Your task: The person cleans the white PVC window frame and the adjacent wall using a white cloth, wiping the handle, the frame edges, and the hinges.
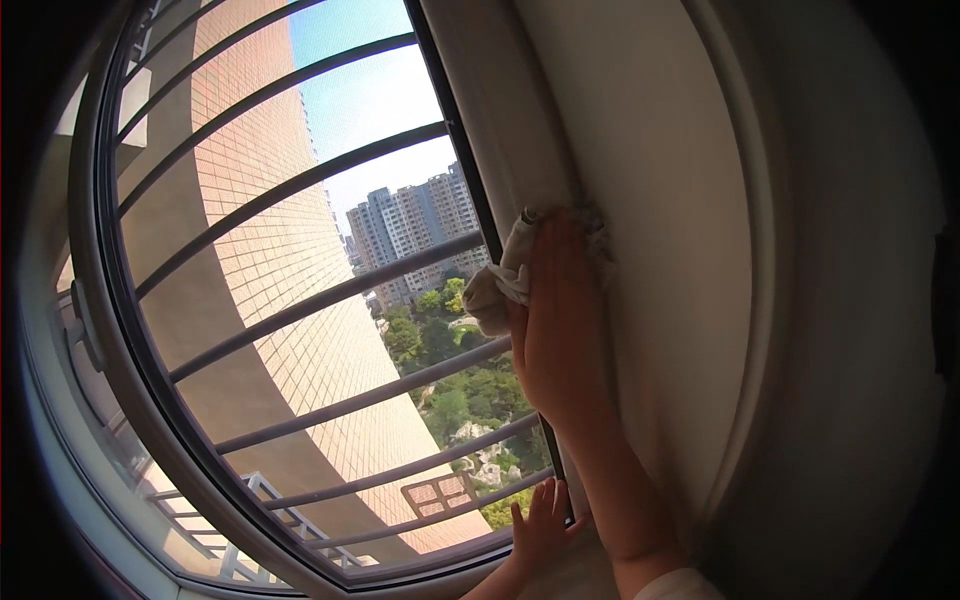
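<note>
A crumpled pale cloth (497, 291) is pressed against the window's right-hand frame (513, 130) under my right hand (562, 325). The fingers of that hand stretch upward along the frame, and part of the cloth bunches out on the left beside the thumb. What lies beneath the palm is hidden. Lower down, my left hand (541, 528) has its fingers apart and holds nothing. It rests near the lower right corner of the window, beside the dark edge of the frame.
Several dark horizontal bars (330, 298) cross the window, with a mesh screen at them. A handle (86, 325) sits on the frame at far left. The pale window reveal (650, 200) curves along the right. Outside stand a tiled wall (270, 200), tall buildings (415, 225) and trees (450, 405).
</note>
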`<action>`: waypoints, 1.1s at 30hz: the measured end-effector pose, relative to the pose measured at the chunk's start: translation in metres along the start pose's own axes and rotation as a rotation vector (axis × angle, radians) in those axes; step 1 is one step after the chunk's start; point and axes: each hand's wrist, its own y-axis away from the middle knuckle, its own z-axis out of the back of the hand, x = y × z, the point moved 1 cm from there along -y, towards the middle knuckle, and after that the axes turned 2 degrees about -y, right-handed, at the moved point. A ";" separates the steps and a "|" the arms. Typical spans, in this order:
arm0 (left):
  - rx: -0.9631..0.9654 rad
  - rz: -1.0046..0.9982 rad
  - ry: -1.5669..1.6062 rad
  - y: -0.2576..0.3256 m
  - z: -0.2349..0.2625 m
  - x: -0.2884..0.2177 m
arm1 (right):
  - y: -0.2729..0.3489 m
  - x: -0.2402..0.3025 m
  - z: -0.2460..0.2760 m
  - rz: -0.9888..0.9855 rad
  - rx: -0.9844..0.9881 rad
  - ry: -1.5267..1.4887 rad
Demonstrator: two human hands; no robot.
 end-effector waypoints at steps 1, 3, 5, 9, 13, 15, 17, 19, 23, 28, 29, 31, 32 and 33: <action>-0.019 0.006 -0.004 0.001 0.000 0.001 | 0.014 -0.001 0.005 -0.032 0.056 -0.045; -0.031 -0.041 0.047 0.001 -0.003 -0.002 | 0.045 -0.001 0.011 -0.069 0.101 -0.008; -0.075 -0.079 -0.027 0.002 -0.008 -0.006 | 0.049 0.000 0.012 -0.130 0.180 0.016; -0.128 -0.049 0.010 -0.005 -0.002 -0.001 | -0.022 0.001 -0.005 0.025 0.014 0.161; -0.077 -0.010 0.078 -0.006 0.007 -0.005 | -0.119 -0.002 -0.012 0.196 -0.198 0.154; -0.146 -0.014 0.003 -0.004 0.000 -0.006 | -0.151 -0.008 -0.027 0.252 -0.310 0.176; -0.165 0.000 0.034 -0.006 0.000 -0.010 | -0.147 -0.008 -0.024 0.238 -0.319 0.134; -0.168 0.025 0.050 -0.004 0.002 -0.008 | -0.113 0.000 -0.011 0.211 -0.203 0.099; -0.136 0.026 0.079 -0.001 0.004 -0.009 | 0.003 0.003 0.009 0.036 0.058 0.073; -0.110 0.052 0.164 0.001 -0.002 -0.007 | 0.005 0.010 -0.003 0.013 0.016 0.137; -0.108 0.045 0.167 0.001 0.000 -0.007 | -0.019 0.008 -0.003 0.047 -0.031 0.177; -0.074 0.024 0.167 -0.002 0.002 -0.006 | -0.070 0.003 -0.013 0.138 -0.139 0.148; -0.080 0.019 0.132 0.001 -0.003 -0.005 | -0.099 -0.001 -0.024 0.189 -0.205 0.158; -0.086 0.022 0.131 0.003 -0.002 -0.005 | -0.127 -0.006 -0.032 0.241 -0.274 0.182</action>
